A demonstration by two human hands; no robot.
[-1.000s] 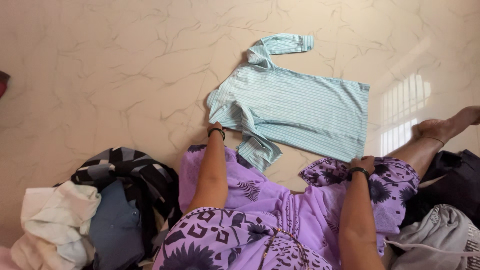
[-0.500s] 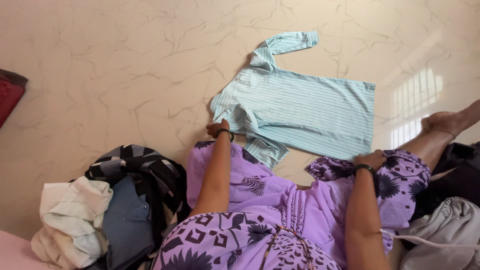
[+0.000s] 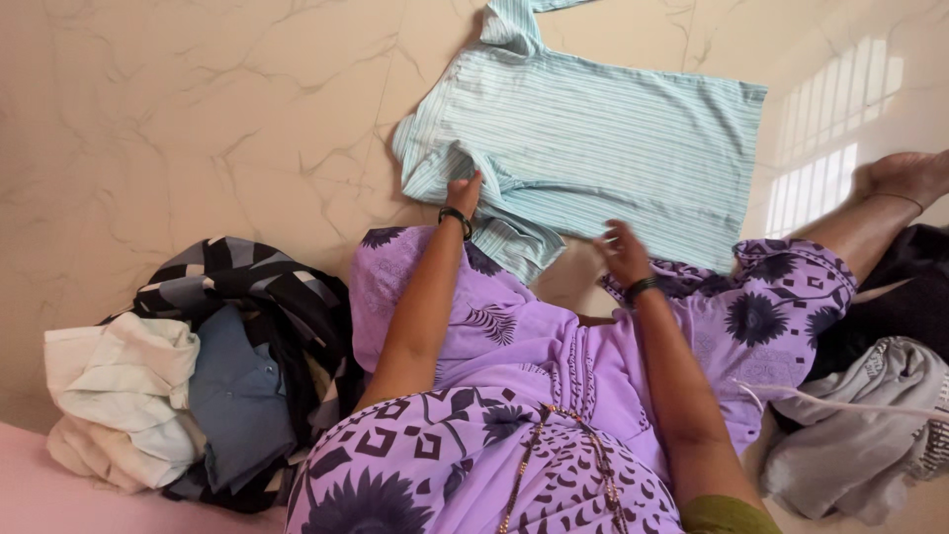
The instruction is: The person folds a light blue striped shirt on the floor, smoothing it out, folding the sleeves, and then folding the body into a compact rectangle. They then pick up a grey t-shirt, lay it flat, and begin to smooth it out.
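Hands (image 3: 544, 222) rest on striped shirt (image 3: 613, 148) spread on floor (image 3: 198, 119).

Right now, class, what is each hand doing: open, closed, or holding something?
Left hand: closed on a fold of the striped shirt.
Right hand: open, fingers loosely curled, holding nothing, over the shirt's lower edge.

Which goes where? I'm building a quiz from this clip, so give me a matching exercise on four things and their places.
Things:
1. striped shirt
2. left hand
3. right hand
4. pile of clothes

Places:
A. beside the person's left arm
B. spread flat on the marble floor
C. on the shirt's folded sleeve
D. at the shirt's lower edge

Pairs: 1-B, 2-C, 3-D, 4-A
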